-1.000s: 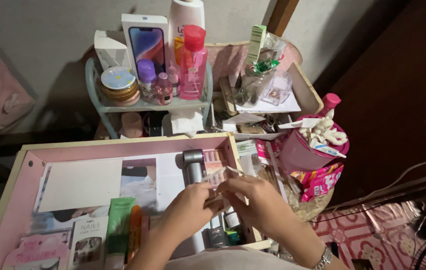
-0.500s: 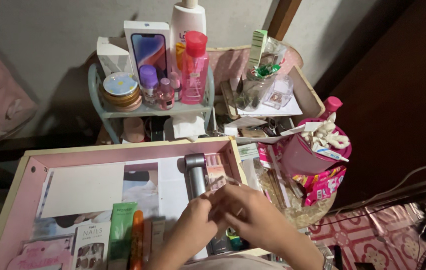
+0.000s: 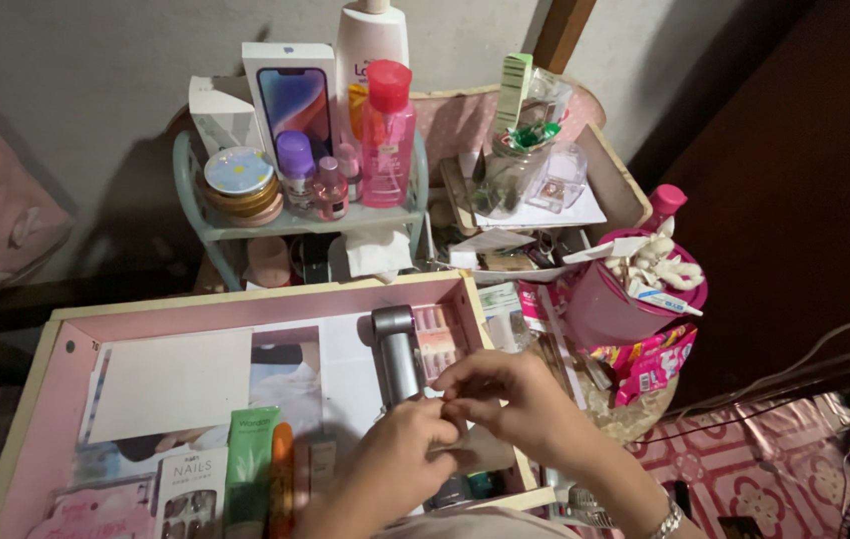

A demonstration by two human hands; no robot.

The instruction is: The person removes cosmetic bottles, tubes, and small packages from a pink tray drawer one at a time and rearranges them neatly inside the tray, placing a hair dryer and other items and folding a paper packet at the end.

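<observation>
Pink tray (image 3: 65, 344), fingers (image 3: 455, 404) hiding small item

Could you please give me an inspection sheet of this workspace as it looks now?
Surface: pink tray, papers lying in it.
Job's things: small item pinched between both hands, too small to tell.
Clutter: grey tool, green tube, pink bottle, phone box, pink cup.
Grippers: left hand and right hand together, fingers curled.
Cables: cables on the floor at right.
Surroundings: grey wall, patterned floor.
</observation>
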